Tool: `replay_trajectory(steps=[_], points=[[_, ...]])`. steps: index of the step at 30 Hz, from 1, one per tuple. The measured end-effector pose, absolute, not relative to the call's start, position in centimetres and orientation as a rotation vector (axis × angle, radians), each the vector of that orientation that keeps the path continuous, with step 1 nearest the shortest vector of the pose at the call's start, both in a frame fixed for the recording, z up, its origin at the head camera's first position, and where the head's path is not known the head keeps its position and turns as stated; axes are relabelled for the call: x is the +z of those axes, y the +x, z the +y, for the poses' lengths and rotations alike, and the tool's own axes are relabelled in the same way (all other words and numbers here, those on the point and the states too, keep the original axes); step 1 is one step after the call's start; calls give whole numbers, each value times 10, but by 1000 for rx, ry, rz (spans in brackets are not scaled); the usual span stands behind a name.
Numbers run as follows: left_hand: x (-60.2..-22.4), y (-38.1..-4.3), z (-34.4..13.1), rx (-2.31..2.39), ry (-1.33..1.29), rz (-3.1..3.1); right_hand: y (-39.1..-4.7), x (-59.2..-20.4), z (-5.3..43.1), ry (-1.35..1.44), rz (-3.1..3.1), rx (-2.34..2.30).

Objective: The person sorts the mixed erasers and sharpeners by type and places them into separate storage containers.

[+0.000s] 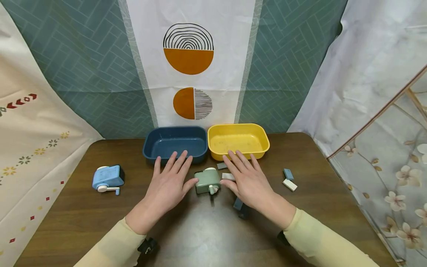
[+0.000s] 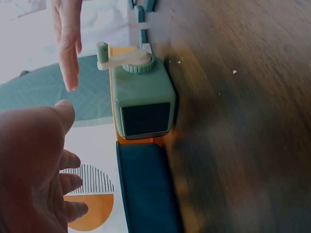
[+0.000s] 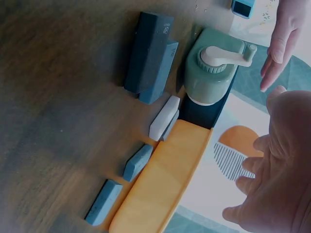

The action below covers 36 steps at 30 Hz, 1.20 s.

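Note:
My left hand [image 1: 170, 187] is held over the table with its fingers spread, holding nothing. Its thumb tip overlaps the left side of a green crank-handled pencil sharpener [image 1: 207, 182] in the head view. On the other side of the sharpener, my right hand [image 1: 249, 181] also has fingers spread and nothing in it. A white eraser [image 1: 227, 176] and a grey-blue eraser [image 1: 221, 166] lie beside the sharpener, near the right thumb and fingers. Partly hidden below the right hand is a blue eraser [image 1: 238, 203], with a dark block marked 4B [image 3: 148, 53] next to it.
At the back stand a dark blue bin [image 1: 175, 145] and a yellow bin [image 1: 237, 142], side by side. A light blue crank pencil sharpener [image 1: 108, 177] sits at the left. Toward the right lie another blue eraser [image 1: 288, 174] and another white eraser [image 1: 290, 185].

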<state>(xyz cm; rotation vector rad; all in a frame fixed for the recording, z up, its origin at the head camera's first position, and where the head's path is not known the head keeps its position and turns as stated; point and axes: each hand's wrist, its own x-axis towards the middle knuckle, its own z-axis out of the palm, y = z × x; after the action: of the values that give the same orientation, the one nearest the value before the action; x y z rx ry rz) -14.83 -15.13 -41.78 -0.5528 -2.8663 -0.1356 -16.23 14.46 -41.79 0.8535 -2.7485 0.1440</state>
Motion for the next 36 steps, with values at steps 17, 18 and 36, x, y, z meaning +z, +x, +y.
replay_trajectory(steps=[17,18,36], points=[[-426,-160,-163,-173,-519,-2902,-181,-416,134,870,-2799,148],[-426,-161,-164,-176,-517,-2903,-183,-416,133,868,-2800,142],[-431,-167,-175,-198,-491,-2898,-212,-422,122,916,-2811,116]])
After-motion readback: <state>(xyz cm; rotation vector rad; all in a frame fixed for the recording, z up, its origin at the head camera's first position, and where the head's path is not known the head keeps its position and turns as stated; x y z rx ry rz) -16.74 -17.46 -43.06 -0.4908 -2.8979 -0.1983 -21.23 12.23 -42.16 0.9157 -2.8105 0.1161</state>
